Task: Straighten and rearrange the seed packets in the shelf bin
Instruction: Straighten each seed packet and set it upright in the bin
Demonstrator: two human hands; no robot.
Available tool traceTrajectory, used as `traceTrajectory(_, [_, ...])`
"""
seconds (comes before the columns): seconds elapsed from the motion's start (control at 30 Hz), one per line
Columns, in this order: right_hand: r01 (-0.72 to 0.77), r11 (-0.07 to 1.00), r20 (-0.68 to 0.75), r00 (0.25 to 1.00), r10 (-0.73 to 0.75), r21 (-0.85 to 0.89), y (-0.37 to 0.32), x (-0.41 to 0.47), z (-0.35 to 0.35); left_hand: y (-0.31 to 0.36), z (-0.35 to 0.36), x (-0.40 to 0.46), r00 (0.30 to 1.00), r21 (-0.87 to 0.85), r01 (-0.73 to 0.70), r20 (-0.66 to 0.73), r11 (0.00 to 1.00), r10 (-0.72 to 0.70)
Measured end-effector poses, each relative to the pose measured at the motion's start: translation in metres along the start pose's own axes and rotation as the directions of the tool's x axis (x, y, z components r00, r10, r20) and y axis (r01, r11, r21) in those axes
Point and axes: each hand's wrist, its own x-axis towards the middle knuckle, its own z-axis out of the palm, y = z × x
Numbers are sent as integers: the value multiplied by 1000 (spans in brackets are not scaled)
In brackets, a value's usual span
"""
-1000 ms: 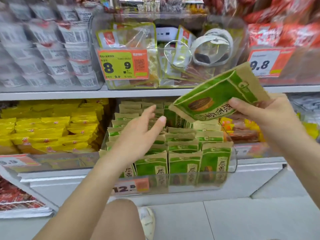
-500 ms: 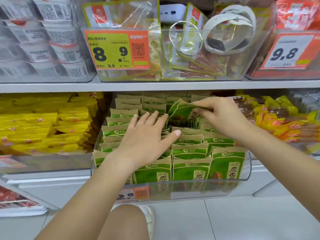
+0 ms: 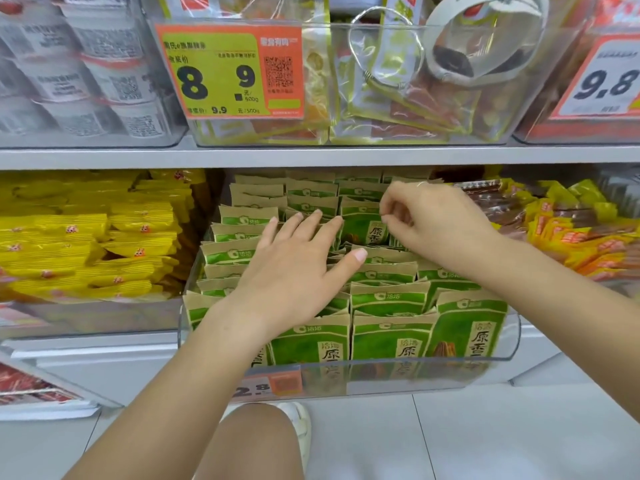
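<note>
In clear bin on lower shelf: green seed packets upright in rows. Left hand flat, fingers straight, pressing packet tops in middle rows. Right hand just beside it, fingertips pinching top edge of one packet farther back. Yellow packs in bin to left.

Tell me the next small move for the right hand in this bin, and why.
Probably push the pinched packet down until level with its row: the right hand grips its top edge while the left hand lies flat on the neighbouring packets, holding a gap open.
</note>
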Motion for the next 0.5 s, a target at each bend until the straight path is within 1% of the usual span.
traceTrajectory(0.07, [23,999,129,991,-27,29,-1,3,3,0,0,0,1000,0,1,1,1000,-1])
traceTrajectory(0.13, [6,1000,216,976,-12,29,0,10,7,0,0,0,1000,8,6,2,1000,-6])
traceTrajectory(0.27, [-58,996,282,959,37,66,6,28,11,1,-1,-1,1000,23,8,9,1000,-8])
traceTrajectory(0.43, [-72,990,369,929,21,125,11,42,4,0,0,0,1000,28,6,9,1000,-6])
traceTrajectory(0.5, [-44,993,397,918,-4,110,12,40,1,-1,0,0,1000,30,5,5,1000,-6])
